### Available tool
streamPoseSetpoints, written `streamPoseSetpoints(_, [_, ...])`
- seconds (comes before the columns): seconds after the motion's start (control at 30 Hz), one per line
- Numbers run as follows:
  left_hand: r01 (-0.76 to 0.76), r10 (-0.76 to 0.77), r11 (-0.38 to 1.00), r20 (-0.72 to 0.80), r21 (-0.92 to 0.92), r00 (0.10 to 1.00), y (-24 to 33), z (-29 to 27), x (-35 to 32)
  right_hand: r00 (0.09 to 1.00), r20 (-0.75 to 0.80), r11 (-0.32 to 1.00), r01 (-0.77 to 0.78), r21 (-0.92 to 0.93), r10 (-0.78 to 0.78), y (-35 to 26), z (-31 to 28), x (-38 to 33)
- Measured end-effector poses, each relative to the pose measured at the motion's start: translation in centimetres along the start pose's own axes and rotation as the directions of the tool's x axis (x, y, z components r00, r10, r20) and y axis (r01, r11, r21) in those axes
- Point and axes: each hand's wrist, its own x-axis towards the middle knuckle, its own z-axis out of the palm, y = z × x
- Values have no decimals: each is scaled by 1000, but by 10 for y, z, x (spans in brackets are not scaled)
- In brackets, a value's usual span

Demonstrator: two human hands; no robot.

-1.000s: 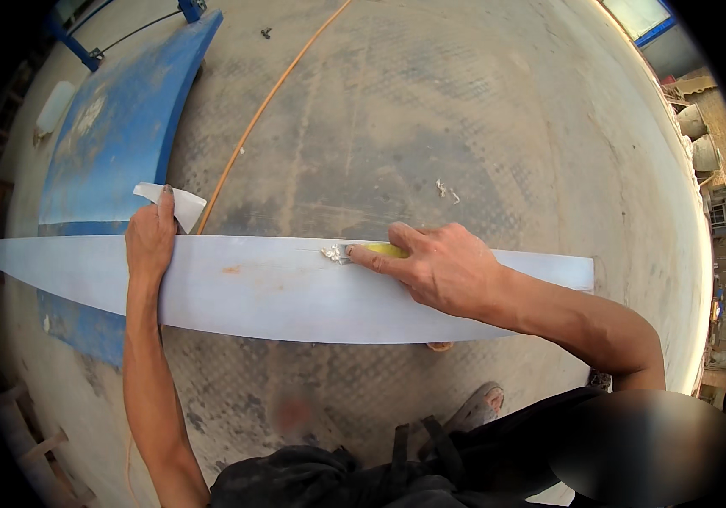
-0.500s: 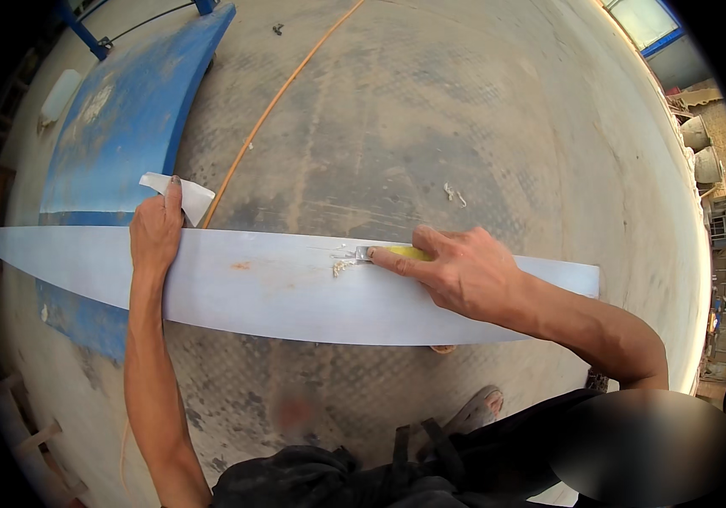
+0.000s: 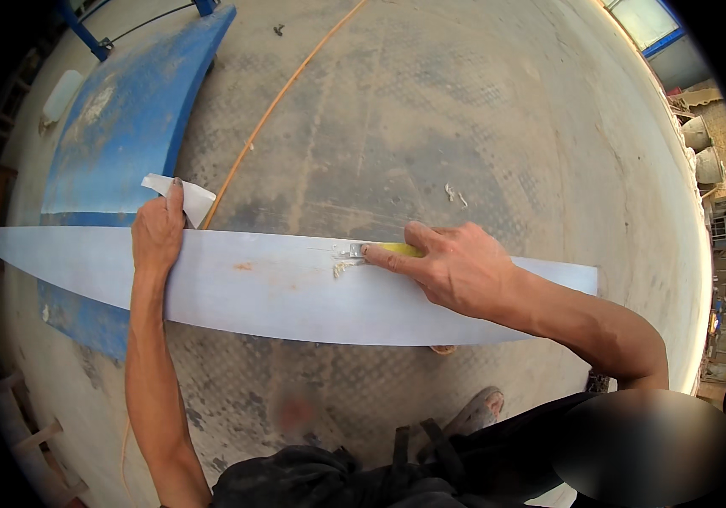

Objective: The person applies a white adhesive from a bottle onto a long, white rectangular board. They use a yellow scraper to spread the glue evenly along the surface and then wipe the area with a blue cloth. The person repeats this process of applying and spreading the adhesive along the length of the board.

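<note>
A long white panel, narrowing toward its left end, stretches across in front of me. My right hand is closed around a yellow-handled scraping blade, index finger stretched along it. The metal tip touches the panel near its far edge, beside thin scratch marks and a small heap of pale shavings. My left hand rests across the panel's far edge, left of the middle. Between its thumb and fingers is a folded piece of white paper that sticks out beyond the edge.
A dusty blue panel lies at the left, partly beneath the white one. An orange hose crosses the concrete floor. White scraps lie beyond the panel. Buckets and clutter line the far right.
My right hand has shifted slightly left along the panel with the blade. My left hand has hardly moved and keeps the paper.
</note>
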Motion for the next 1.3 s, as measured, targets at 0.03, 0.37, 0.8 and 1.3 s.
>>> streamPoseSetpoints(0.03, [14, -14, 1000, -2, 0, 1000, 1, -1, -1, 1000, 10, 1000, -8, 14, 8, 3, 1, -4])
streamPoseSetpoints(0.37, [17, -18, 1000, -15, -18, 1000, 5, -1, -3, 1000, 7, 1000, -8, 15, 8, 5, 4, -6])
streamPoseSetpoints(0.8, [29, -29, 999, 2, 16, 1000, 3, -1, -3, 1000, 15, 1000, -13, 25, 13, 1, 2, -4])
streamPoseSetpoints(1.3, [-6, 6, 1000, -3, -11, 1000, 2, 0, 0, 998, -37, 999, 44, -1, -44, -8, 4, 20])
